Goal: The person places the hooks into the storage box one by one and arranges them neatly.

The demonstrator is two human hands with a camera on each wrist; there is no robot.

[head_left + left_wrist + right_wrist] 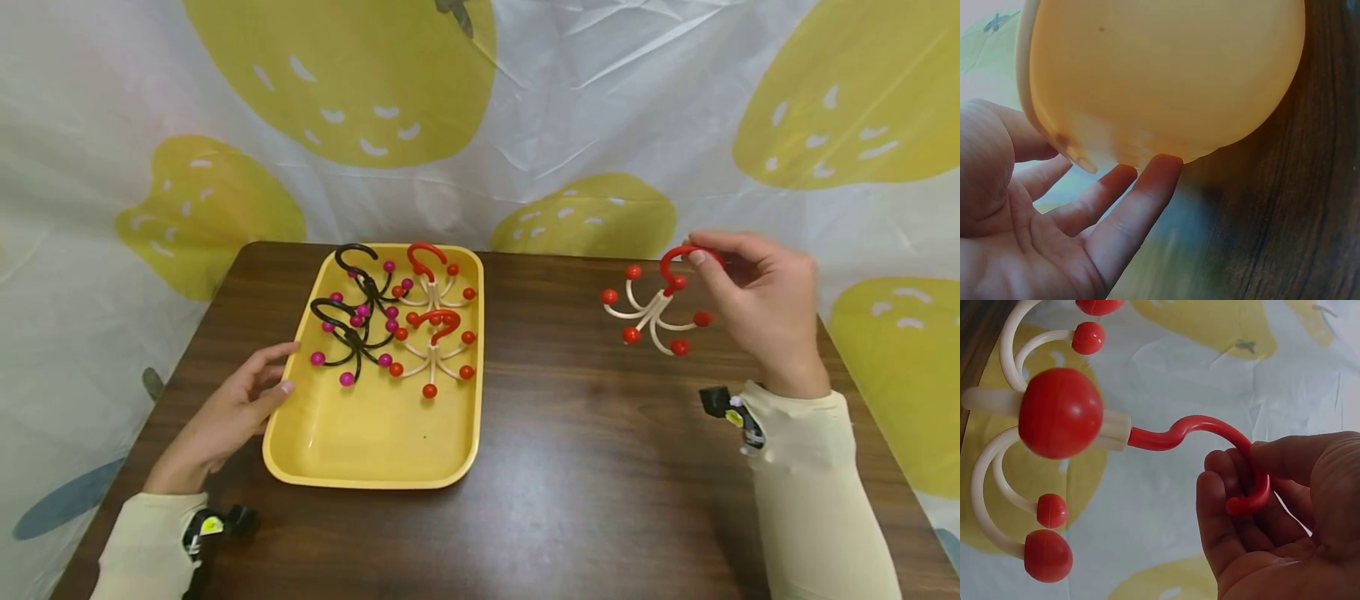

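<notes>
My right hand [765,308] pinches the red hook of a cream hook hanger [654,312] between thumb and fingers, above the right of the table. Curved cream arms tipped with red balls [1061,412] spread from its stem in the right wrist view. At the left, my left hand [232,417] touches the side of a yellow tray [375,482], its fingers [1141,215] fairly straight against the outer wall. Inside the tray lie two black hook hangers [356,340] with magenta balls, and beside them two cream hook hangers [432,354] with red hooks and balls.
The tray stands on a dark brown wooden table [555,467]. Behind the table hangs a pale curtain [585,100] printed with large yellow fruit. The hangers occupy the tray's far part, and its near part shows bare floor.
</notes>
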